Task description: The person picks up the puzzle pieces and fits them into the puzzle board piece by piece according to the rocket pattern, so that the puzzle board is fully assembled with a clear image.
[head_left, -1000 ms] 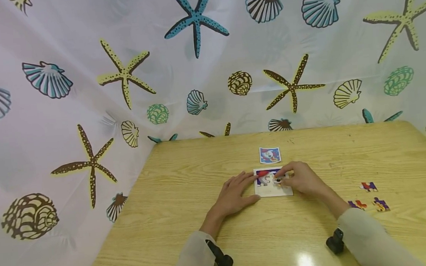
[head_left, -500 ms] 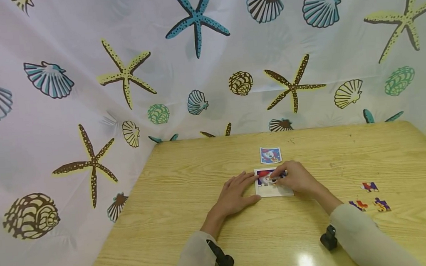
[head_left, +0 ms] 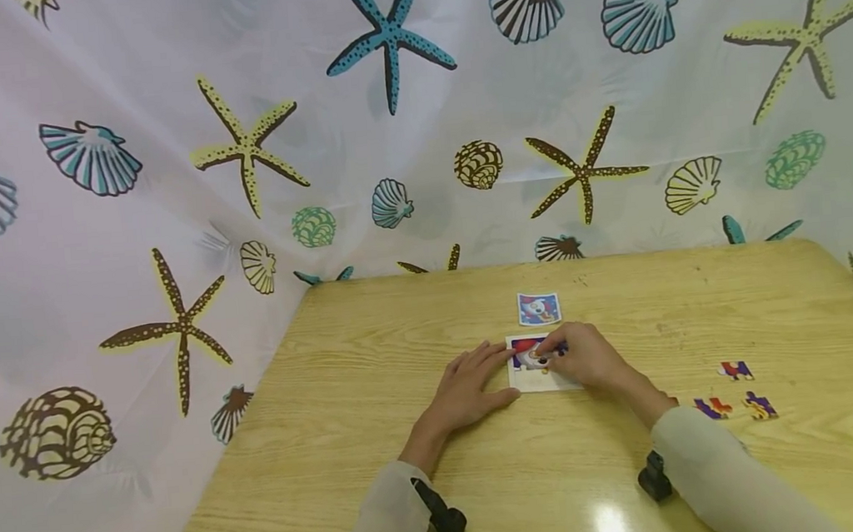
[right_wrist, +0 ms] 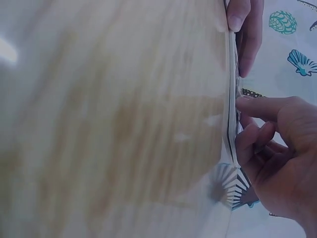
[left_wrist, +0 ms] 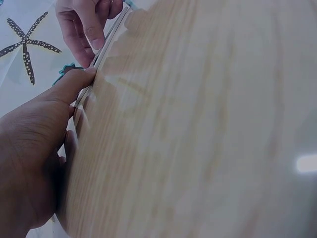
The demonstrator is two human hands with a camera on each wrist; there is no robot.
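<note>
A small white-bordered jigsaw board [head_left: 535,383] lies on the table, its upper part filled with red, purple and white picture pieces. My left hand [head_left: 460,390] rests along its left side, fingers stretched, fingertips at the left edge and thumb at the lower-left corner. Over the middle of the board, my right hand [head_left: 592,359] pinches a white-and-dark puzzle piece [head_left: 543,362], mostly covered by its fingers. In the right wrist view, the thumb [right_wrist: 260,106] touches the board's face. Seen edge-on in the left wrist view, the board [left_wrist: 110,42] lies between both hands.
Loose puzzle pieces lie to the right: a red-and-purple one [head_left: 736,370], a purple-and-orange one [head_left: 713,408] and another [head_left: 760,405]. A picture card [head_left: 538,309] lies behind the board. A shell-patterned curtain [head_left: 356,138] borders the table [head_left: 372,337].
My right hand has moved slightly left across the board with the puzzle piece, then shifted little. The left hand has kept its place.
</note>
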